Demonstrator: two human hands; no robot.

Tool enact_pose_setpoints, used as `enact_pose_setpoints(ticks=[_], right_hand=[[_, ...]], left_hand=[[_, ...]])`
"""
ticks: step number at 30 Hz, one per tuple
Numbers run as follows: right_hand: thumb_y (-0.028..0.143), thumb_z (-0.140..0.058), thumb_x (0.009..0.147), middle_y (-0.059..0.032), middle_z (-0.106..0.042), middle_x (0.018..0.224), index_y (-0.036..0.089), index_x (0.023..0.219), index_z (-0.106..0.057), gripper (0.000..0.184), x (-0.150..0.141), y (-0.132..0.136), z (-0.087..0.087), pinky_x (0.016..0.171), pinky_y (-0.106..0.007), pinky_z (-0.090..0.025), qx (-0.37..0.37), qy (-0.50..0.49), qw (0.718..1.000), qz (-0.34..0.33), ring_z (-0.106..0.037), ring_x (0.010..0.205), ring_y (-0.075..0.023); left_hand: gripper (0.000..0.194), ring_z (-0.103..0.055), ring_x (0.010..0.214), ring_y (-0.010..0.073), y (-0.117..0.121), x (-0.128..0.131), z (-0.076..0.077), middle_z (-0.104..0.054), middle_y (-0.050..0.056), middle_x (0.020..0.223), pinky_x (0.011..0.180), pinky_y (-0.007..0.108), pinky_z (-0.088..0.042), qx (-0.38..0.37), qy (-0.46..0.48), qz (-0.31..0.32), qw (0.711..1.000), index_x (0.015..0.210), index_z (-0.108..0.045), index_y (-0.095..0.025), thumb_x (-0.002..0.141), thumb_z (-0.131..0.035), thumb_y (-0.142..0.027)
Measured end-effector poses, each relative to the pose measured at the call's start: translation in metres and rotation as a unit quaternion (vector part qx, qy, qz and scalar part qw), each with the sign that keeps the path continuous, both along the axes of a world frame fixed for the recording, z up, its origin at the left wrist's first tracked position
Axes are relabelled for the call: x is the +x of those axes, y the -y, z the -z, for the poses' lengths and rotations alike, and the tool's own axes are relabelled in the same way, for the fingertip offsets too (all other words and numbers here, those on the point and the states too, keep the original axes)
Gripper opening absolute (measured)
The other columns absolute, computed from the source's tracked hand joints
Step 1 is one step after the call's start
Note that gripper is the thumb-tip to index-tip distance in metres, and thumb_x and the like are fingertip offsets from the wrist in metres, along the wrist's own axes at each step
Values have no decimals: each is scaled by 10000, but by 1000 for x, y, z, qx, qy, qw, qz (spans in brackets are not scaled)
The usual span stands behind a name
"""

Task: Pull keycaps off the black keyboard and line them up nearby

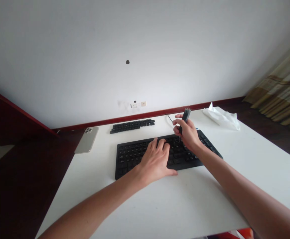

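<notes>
A black keyboard [128, 161] lies on the white table, its left part showing bare switches without caps. My left hand [158, 156] rests across its middle, fingers apart and thumb at the front edge. Over the right part of the keyboard, my right hand [188, 131] is closed around a dark grey keycap puller [186, 115], held upright. Thin wires seem to show below its lower end, just above the keys. Behind the keyboard, loose black keycaps [132, 125] are laid out in rows.
A phone [87, 140] lies face down at the table's left edge. At the back right is a crumpled white plastic bag [222, 117]. A thin dark cable [169, 117] runs toward the table's back edge. Behind stands a wall with sockets [138, 104].
</notes>
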State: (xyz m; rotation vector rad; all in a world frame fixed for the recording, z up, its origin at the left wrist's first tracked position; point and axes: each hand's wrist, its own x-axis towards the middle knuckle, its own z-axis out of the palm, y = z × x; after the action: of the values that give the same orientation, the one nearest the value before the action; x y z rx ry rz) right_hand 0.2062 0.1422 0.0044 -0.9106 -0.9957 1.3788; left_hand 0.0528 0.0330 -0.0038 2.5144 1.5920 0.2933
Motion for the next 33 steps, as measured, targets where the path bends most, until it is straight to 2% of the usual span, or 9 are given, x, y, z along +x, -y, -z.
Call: enact_pose_setpoints(ticks=[3,6,9,12,15,18,23,33], right_hand=[[287,-722,799,49,-455,657,195,881,-598,174,-1,2,0,439,-223,-239,-54,-49,995,-70,-361,508,-72],[281,-730,811,70,-336,608,184,787,-572,187,-4,5,3,437,-222,-209,-79,-78,988,-107,-286,508,-71],[272,-737,819,73,-305,604,189,751,-542,222,-7,6,6,437,-225,-176,-62,-85,988,-113,-244,510,-73],[264,-726,826,73,-294,603,193,730,-518,241,-8,5,7,439,-230,-175,-60,-104,986,-116,-233,510,-75],[256,-710,831,71,-289,603,193,719,-508,240,-6,3,8,439,-234,-178,-67,-118,984,-117,-230,511,-76],[254,-704,835,71,-287,603,191,723,-516,228,-4,2,8,440,-235,-184,-72,-121,983,-117,-233,513,-78],[255,-718,824,73,-289,605,191,726,-522,229,-5,1,9,435,-235,-182,-74,-117,983,-118,-223,517,-80],[267,-731,830,71,-285,608,197,713,-502,266,-6,2,8,430,-239,-205,-74,-106,984,-121,-232,518,-81]], left_hand=[[701,-534,1331,345,6,-1,-9,-579,160,1418,1131,457,-459,-19,10,7,1000,1272,-617,-159,747,-871,-547],[644,-587,1245,320,4,-7,-16,-616,134,1355,1064,442,-508,-31,15,-7,999,1278,-632,-181,784,-844,-535],[532,-626,1186,302,-12,-24,-19,-680,113,1249,1033,425,-525,-17,20,-25,999,1275,-657,-175,892,-734,-536],[334,-684,1117,277,-37,-54,-19,-729,92,1224,969,404,-549,20,0,-99,995,1255,-688,-187,1008,-577,-382],[346,-735,1026,279,-58,-83,-14,-779,67,1115,935,407,-557,13,-33,-172,984,1301,-699,-231,1002,-535,-291],[397,-753,971,289,-67,-96,-5,-795,54,945,920,414,-558,-5,-50,-191,980,1360,-683,-257,1003,-513,-289],[472,-758,968,299,-69,-92,6,-794,67,901,898,403,-562,-26,-50,-191,980,1448,-634,-255,1006,-472,-294],[559,-757,954,306,-71,-96,9,-796,84,939,883,404,-562,-45,-58,-206,976,1551,-508,-239,1003,-449,-332]])
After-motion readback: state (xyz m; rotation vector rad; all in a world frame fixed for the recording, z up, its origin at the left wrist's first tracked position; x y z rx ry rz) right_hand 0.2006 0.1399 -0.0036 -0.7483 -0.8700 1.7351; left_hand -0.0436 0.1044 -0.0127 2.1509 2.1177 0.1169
